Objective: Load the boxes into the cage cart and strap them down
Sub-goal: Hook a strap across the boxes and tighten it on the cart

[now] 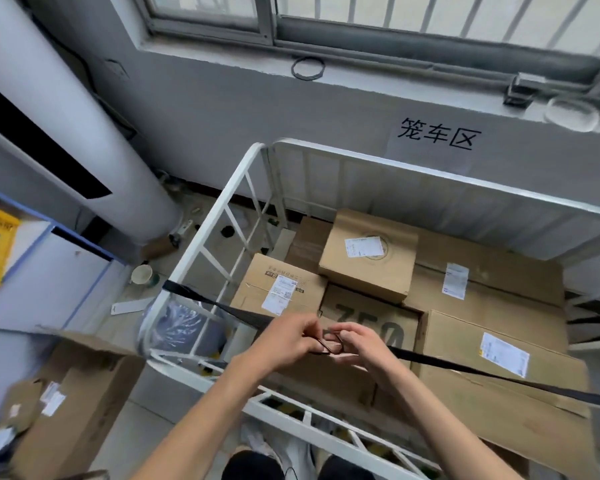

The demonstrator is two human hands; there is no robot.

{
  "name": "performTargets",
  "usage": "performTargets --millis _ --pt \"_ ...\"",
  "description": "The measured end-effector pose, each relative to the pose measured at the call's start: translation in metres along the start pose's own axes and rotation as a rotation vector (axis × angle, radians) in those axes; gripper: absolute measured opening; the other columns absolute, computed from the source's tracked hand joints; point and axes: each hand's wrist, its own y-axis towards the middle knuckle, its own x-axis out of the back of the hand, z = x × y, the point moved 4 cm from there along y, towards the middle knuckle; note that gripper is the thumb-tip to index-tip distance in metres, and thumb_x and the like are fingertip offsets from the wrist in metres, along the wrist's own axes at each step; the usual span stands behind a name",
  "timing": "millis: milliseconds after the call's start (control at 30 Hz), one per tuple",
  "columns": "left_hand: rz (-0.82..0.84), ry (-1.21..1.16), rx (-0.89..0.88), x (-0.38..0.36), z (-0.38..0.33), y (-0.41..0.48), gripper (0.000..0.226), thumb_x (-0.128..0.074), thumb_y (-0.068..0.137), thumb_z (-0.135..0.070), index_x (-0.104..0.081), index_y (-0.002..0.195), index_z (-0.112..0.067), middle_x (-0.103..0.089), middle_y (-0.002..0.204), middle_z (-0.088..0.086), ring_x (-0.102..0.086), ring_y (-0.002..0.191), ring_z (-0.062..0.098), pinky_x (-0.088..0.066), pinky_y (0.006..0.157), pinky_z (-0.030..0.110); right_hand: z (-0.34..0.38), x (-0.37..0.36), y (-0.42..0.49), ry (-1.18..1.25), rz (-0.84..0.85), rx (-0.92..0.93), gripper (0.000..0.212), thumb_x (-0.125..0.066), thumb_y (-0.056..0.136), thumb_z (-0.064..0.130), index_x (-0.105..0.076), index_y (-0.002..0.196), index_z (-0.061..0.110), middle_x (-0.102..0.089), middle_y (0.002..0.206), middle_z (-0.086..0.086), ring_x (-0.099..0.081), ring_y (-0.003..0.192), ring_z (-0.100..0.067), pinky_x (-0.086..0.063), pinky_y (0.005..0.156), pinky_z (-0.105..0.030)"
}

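A white metal cage cart (205,244) holds several cardboard boxes (371,258) with shipping labels. A black strap (219,306) runs from the cart's left rail across the boxes to the right edge (499,375). Over the middle of the cart, my left hand (284,337) and my right hand (361,344) meet at the strap. Both pinch the strap and a small dark buckle (329,344) between their fingertips. The buckle is partly hidden by my fingers.
A white cylinder-shaped unit (84,133) stands at the left against the wall. Open cardboard boxes (70,393) lie on the floor at the lower left. A cup (142,274) sits on the floor by the cart. A windowsill (395,84) runs above.
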Motion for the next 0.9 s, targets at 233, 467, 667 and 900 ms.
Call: performTargets --millis 233,467,667,900 --pt "0.009 0.168 0.108 -0.038 0.018 -0.026 0.019 -0.078 0.076 -0.023 -0.059 0.077 -0.026 -0.063 0.081 -0.013 -0.057 0.083 0.010 -0.041 0.065 0.026 -0.005 -0.007 -0.036 -0.319 0.368 0.096 0.034 -0.058 0.097 0.041 -0.074 0.111 0.015 -0.073 0.106 -0.007 -0.067 0.097 -0.015 -0.059 0.077 -0.031" --pt "-0.024 0.196 0.189 -0.071 0.016 -0.048 0.023 -0.077 0.078 -0.022 -0.055 0.083 -0.026 -0.063 0.088 -0.005 -0.058 0.089 0.020 -0.044 0.068 0.035 -0.042 -0.023 -0.041 -0.704 0.303 0.172 0.023 -0.060 0.093 0.003 -0.075 0.110 0.006 -0.073 0.101 -0.021 -0.059 0.065 -0.002 -0.048 0.059 -0.009" --pt "-0.058 0.074 0.250 -0.105 0.022 -0.077 0.030 -0.073 0.084 -0.019 -0.048 0.075 -0.033 -0.057 0.082 -0.010 -0.057 0.084 0.019 -0.035 0.059 0.028 -0.073 -0.023 -0.051 -0.604 0.365 0.049 0.021 -0.056 0.096 -0.003 -0.075 0.102 0.005 -0.069 0.072 0.001 -0.063 0.061 -0.006 -0.053 0.059 -0.018" --pt "-0.557 -0.420 0.480 -0.104 0.054 -0.079 0.051 -0.071 0.088 -0.026 -0.051 0.135 -0.025 -0.043 0.137 -0.001 -0.063 0.102 0.018 -0.051 0.094 0.035 -0.083 -0.020 -0.021 -0.383 0.254 0.016 0.026 -0.059 0.097 0.005 -0.073 0.087 0.023 -0.073 0.077 0.002 -0.067 0.062 -0.003 -0.056 0.067 -0.022"
